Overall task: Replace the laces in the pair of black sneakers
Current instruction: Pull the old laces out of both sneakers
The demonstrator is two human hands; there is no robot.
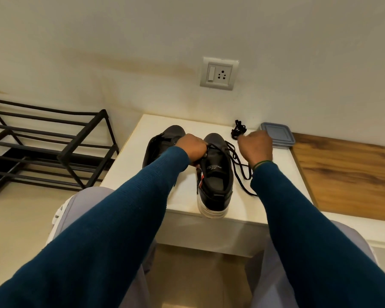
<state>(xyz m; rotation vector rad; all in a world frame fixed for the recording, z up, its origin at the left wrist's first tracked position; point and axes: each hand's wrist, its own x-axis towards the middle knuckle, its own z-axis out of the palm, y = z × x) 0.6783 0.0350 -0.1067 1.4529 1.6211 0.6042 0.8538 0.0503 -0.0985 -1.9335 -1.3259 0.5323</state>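
I see a plain cream wall (142, 30) from 10 to 2 o'clock, with a grey switch-and-socket plate (219, 73) at 12. Below it stands a white table (142, 134). A black metal rack (82, 143) sits at 9 o'clock on pale floor (16, 218). At 3 o'clock there is a wood-grain surface (347, 174), possibly a countertop. The light is warm and dim.

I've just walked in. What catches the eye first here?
Two teal-sleeved arms reach to a white table, where the left hand grips the black lace at the right sneaker and the right hand seems to pull its loose length sideways. The other sneaker stands beside it, and a bundled lace lies behind, near a grey lidded box.
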